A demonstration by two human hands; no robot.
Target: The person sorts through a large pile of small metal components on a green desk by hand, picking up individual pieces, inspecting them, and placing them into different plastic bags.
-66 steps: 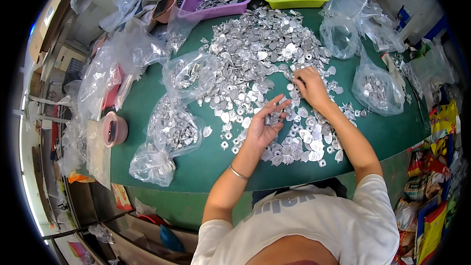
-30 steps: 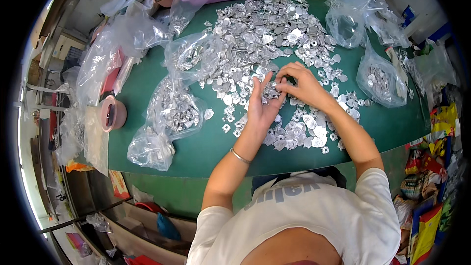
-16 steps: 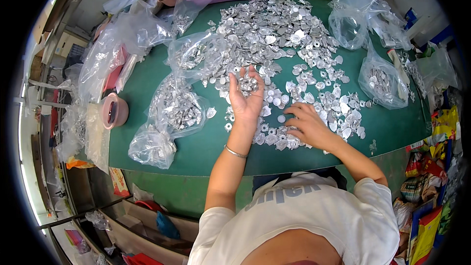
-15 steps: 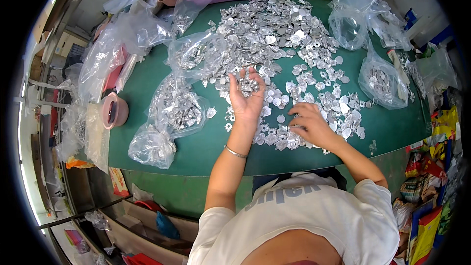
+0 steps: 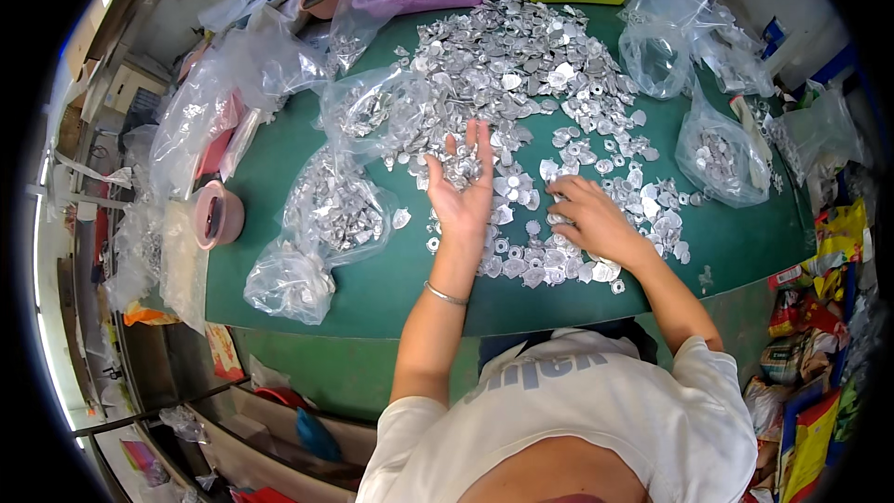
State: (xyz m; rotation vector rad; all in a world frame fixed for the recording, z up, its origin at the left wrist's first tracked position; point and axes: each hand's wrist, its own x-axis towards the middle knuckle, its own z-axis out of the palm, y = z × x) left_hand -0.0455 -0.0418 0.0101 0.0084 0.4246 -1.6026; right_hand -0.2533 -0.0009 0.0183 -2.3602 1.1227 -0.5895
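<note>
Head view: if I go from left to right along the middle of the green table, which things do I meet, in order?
Pink tape roll → clear bag of metal parts → left hand, palm up with small metal pieces → right hand, resting on loose metal pieces → another clear bag with parts.

We see our left hand (image 5: 463, 188) raised palm up, fingers spread and slightly cupped, forearm stretched straight forward with a thin bangle at the wrist. Our right hand (image 5: 589, 216) lies palm down, fingers curled inward and pointing left, elbow bent out to the right.
</note>
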